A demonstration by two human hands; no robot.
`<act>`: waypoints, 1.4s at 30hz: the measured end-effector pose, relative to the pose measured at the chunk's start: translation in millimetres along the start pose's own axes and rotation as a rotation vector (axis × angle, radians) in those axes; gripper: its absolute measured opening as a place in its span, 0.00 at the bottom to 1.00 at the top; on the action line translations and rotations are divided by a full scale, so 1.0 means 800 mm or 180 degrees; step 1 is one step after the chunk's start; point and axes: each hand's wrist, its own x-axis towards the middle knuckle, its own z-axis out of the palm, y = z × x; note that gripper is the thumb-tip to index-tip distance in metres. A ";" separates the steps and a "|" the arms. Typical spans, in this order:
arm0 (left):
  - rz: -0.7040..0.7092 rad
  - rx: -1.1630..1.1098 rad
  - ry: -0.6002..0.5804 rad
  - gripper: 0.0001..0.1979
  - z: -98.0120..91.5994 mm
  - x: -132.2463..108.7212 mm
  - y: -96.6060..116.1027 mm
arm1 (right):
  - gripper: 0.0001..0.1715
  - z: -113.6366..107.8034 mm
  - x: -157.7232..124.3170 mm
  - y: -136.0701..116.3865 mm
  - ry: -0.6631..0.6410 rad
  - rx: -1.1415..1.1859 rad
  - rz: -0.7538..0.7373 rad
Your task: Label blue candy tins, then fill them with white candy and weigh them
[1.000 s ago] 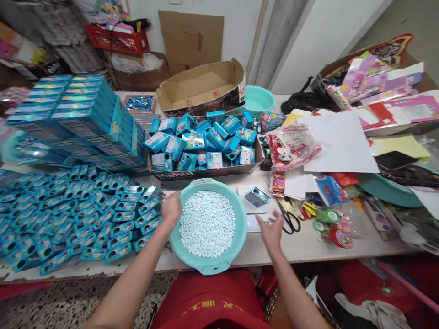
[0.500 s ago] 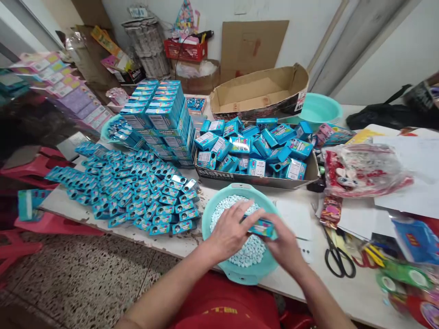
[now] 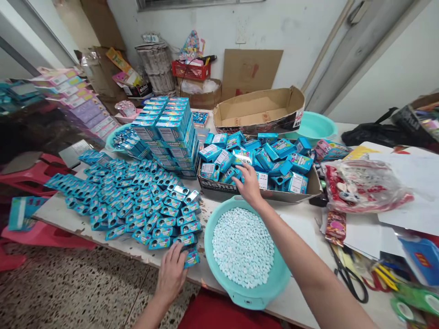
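Note:
At the front end of the rows of small candy boxes [image 3: 144, 192], my left hand [image 3: 171, 272] has its fingers closed on the end of one blue candy box [image 3: 191, 258] at table level. Part of that box is hidden under the fingers. My right hand [image 3: 249, 185] reaches over the near wall of a black carton [image 3: 219, 188] of loose blue boxes, fingers apart and nothing held. Its fingertips are close to the boxes; contact is hard to tell. Below it, a turquoise basin [image 3: 211, 269] contains many small pale-blue candies [image 3: 243, 246].
Stacked blue boxes [image 3: 174, 132] stand behind the rows. An opened cardboard carton [image 3: 260, 107] and another turquoise basin [image 3: 317, 125] lie farther back. To the right are a plastic bag [image 3: 366, 183], scissors [image 3: 348, 276] and tape rolls [image 3: 404, 310]. Red stools [image 3: 44, 171] stand left.
My hands have separated from the box they both held above the basin. My left hand moved left with a box to the rows; my right hand moved forward to the carton and opened.

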 end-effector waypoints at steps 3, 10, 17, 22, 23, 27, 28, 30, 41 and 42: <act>-0.0086 0.0190 0.0287 0.14 0.027 0.015 0.004 | 0.25 0.029 0.069 0.005 -0.0378 -0.0477 -0.0087; -0.0412 0.0351 0.0009 0.25 0.054 0.039 0.013 | 0.39 0.062 0.146 0.018 -0.1176 -0.0790 0.0744; -0.0832 0.0446 -0.0147 0.26 0.062 0.071 0.012 | 0.28 0.060 0.157 0.030 -0.1273 -0.0599 0.1148; -0.1037 0.0376 -0.0256 0.25 0.051 0.086 0.014 | 0.28 0.043 0.150 0.025 -0.0916 -0.0343 0.1391; -0.1040 0.0285 -0.0252 0.24 0.045 0.087 0.015 | 0.27 0.034 0.144 0.025 -0.0820 -0.0291 0.1447; -0.1064 -0.0586 0.0196 0.24 0.010 0.100 0.027 | 0.23 -0.013 0.085 0.023 -0.0296 0.0218 0.1630; -0.1110 -0.0976 0.0342 0.24 0.001 0.108 0.034 | 0.25 -0.025 0.061 0.020 0.0032 0.0907 0.1685; -0.1275 -0.2033 0.0417 0.26 -0.016 0.132 0.050 | 0.31 -0.043 0.003 0.009 0.0276 0.2164 0.1773; -0.1671 -0.6121 -0.2251 0.26 -0.016 0.190 0.156 | 0.29 -0.067 -0.204 -0.054 0.0752 0.2573 0.2595; -0.1454 -0.5886 -0.2353 0.25 -0.009 0.181 0.164 | 0.25 -0.073 -0.213 -0.048 0.0869 0.2596 0.2715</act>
